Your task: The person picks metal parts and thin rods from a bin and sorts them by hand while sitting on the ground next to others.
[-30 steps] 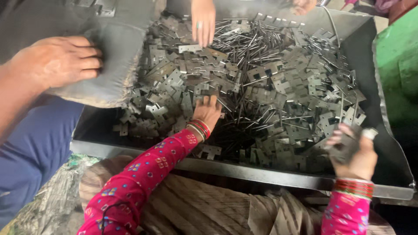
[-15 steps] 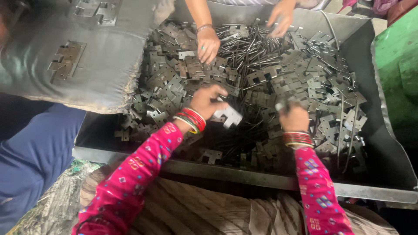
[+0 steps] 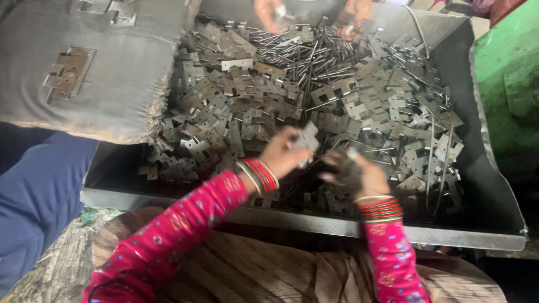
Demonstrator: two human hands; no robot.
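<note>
Metal tray (image 3: 494, 224) full of hinge plates (image 3: 393, 106); left hand (image 3: 283, 154) holds 1.

My hands over the metal tray (image 3: 494, 185)

My left hand (image 3: 283, 156) holds a flat grey metal hinge plate (image 3: 307, 140); my right hand (image 3: 359, 174), dirty, is just beside it.

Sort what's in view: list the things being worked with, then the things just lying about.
In hand:
left hand holding a hinge plate
right hand beside it
heap of hinge plates
metal pins
tray

Lying about:
grey cloth
green machine
</note>
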